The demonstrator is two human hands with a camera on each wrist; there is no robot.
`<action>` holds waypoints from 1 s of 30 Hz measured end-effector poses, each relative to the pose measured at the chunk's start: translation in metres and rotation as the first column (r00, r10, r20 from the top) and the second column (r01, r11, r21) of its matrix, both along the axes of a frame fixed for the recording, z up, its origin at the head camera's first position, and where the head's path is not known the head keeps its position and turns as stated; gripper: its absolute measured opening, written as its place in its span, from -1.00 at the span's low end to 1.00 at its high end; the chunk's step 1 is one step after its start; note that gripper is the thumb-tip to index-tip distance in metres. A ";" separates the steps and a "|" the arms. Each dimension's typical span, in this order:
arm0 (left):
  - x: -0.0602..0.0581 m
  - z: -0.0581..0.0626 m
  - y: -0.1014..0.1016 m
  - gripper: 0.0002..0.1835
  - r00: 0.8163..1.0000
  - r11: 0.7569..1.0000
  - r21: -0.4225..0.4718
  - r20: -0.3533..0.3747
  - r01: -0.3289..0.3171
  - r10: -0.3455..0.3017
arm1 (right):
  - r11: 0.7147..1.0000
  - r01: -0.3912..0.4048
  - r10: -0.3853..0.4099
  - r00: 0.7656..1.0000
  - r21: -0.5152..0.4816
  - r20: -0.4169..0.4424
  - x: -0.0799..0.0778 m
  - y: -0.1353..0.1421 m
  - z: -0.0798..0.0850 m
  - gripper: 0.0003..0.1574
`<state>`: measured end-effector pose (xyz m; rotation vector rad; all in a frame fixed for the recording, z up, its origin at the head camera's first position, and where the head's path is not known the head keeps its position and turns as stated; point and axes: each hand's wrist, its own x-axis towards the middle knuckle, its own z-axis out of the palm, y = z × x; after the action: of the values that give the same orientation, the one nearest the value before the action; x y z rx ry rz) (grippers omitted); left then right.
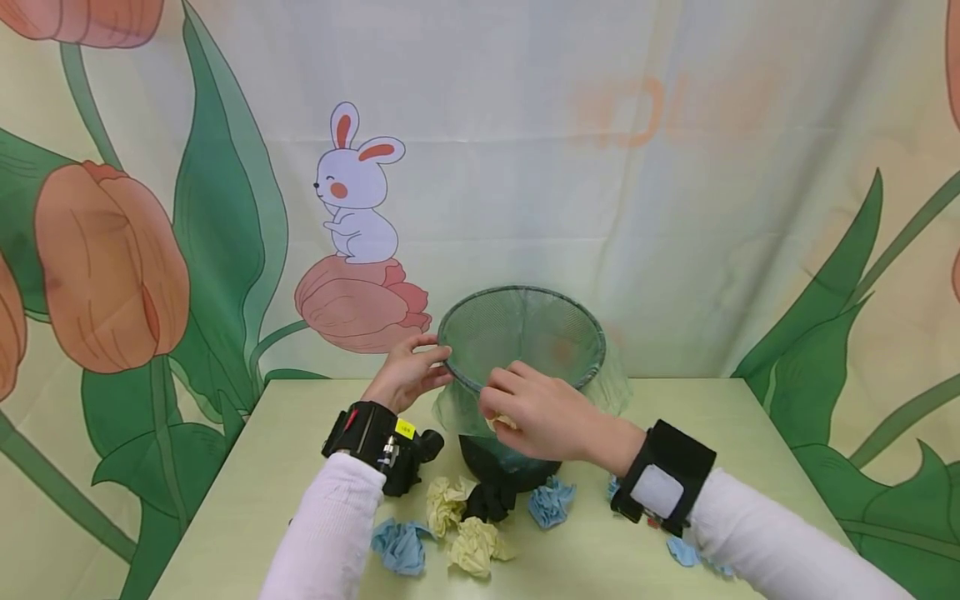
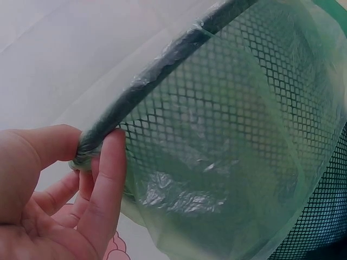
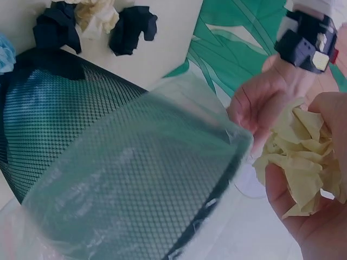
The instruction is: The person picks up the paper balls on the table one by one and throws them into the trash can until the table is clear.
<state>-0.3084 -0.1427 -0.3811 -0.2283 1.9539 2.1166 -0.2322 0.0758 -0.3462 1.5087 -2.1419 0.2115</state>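
A dark mesh wastebasket (image 1: 506,461) stands on the table, lined with a thin green plastic bag (image 2: 217,157) folded out over its round rim. At the rim's left side my left hand (image 1: 411,372) pinches the edge between thumb and fingers, bag included. My right hand (image 1: 543,412) holds a crumpled yellow paper ball (image 3: 301,157) at the front of the rim. In the head view that paper is mostly hidden behind the fingers; the right wrist view shows it plainly between thumb and fingers.
Crumpled paper balls lie before the basket: yellow (image 1: 474,547), blue (image 1: 401,546) and black (image 1: 491,502). Another blue ball (image 1: 551,502) is near its base, and more blue paper (image 1: 682,551) lies beneath the right forearm. A printed curtain (image 1: 480,167) hangs behind the table (image 1: 247,500).
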 end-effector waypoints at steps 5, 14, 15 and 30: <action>-0.001 0.000 -0.001 -0.47 1.000 1.000 -0.002 0.011 -0.010 0.010 | 1.000 0.014 -0.014 1.000 -0.017 0.003 -0.005 0.001 0.007 -0.83; 0.000 0.001 0.000 -0.47 1.000 1.000 0.012 0.000 0.003 -0.003 | 0.997 0.080 -0.080 0.996 -0.010 0.040 -0.020 0.004 0.013 -0.87; 0.000 0.001 0.000 -0.47 1.000 1.000 0.010 0.003 0.001 -0.001 | 0.996 0.089 -0.089 0.995 -0.007 0.047 -0.022 0.004 0.014 -0.88; -0.001 0.002 0.002 -0.46 1.000 1.000 0.020 0.005 -0.005 0.004 | 0.976 0.215 -0.217 0.968 0.032 0.123 -0.055 0.006 0.039 -0.94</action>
<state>-0.3097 -0.1410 -0.3795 -0.2348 1.9305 2.1347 -0.2870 0.0816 -0.3074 1.2892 -2.3941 0.2157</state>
